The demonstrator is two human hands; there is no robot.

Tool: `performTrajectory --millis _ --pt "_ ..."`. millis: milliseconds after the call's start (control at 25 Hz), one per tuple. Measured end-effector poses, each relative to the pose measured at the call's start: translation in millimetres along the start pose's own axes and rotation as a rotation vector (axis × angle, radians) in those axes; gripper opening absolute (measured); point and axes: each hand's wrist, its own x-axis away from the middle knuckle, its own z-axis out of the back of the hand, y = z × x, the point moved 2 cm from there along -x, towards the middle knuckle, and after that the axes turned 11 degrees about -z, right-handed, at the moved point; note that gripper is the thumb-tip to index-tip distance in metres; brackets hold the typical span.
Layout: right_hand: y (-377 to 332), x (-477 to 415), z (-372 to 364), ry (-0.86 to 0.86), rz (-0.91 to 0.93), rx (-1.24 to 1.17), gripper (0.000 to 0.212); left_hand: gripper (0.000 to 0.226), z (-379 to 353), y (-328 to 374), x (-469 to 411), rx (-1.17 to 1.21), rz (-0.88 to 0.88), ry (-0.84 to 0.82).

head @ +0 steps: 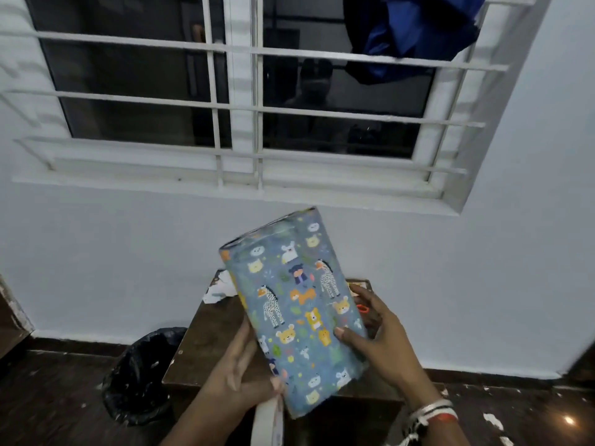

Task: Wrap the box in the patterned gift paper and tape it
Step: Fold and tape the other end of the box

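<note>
A white roll of tape [267,424] sits at the bottom edge of the view, just under the left hand [238,368]; how it is carried cannot be told. That left hand holds the lower left edge of the box [296,310], with its thumb on the front face near the bottom corner and its fingers lying along the side. The right hand [376,336] grips the box's right side, thumb pressed on the front face and fingers curled round behind the edge; white, black and red bands [433,413] circle its wrist. The box is held up in the air between both hands, above the dark wooden surface [206,346], tilted with its top leaning left. Blue-grey gift paper [289,365] printed with cartoon animals covers the faces in view. On the surface behind the box lie white paper scraps [219,291] on the left and a small orange object [363,309] on the right, too hidden to name. A bin lined with a black bag [141,381] stands on the floor beside the surface. Behind is a white wall with a barred window [238,107], and a blue cloth [409,30] hangs from its bars.
</note>
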Motion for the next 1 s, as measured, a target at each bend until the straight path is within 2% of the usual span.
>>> performTrajectory --millis 120,240,360,600,840,1000 --pt "-2.8 -7.6 -22.1 0.03 0.059 0.01 0.077 0.1 10.9 16.3 -26.7 -0.054 -0.113 -0.019" --pt "-4.7 -29.1 -33.4 0.074 0.107 -0.009 0.074 0.103 25.4 8.3 -51.0 -0.039 -0.147 0.02" --pt "8.3 -46.1 -39.9 0.074 0.077 -0.01 0.075 0.115 35.1 -8.8 -66.0 -0.044 -0.113 -0.004" --pt "42.8 -52.0 -52.5 0.19 -0.036 0.118 0.085 0.103 39.9 -22.3 -84.6 -0.016 -0.105 0.048" --pt "42.4 -48.0 -58.8 0.284 -0.008 0.193 0.089 0.103 44.0 -23.7 -81.2 -0.004 -0.092 0.093" --pt "41.8 -44.5 -54.6 0.27 0.006 0.179 0.098 0.123 46.1 -22.0 -72.6 -0.007 -0.062 0.105"
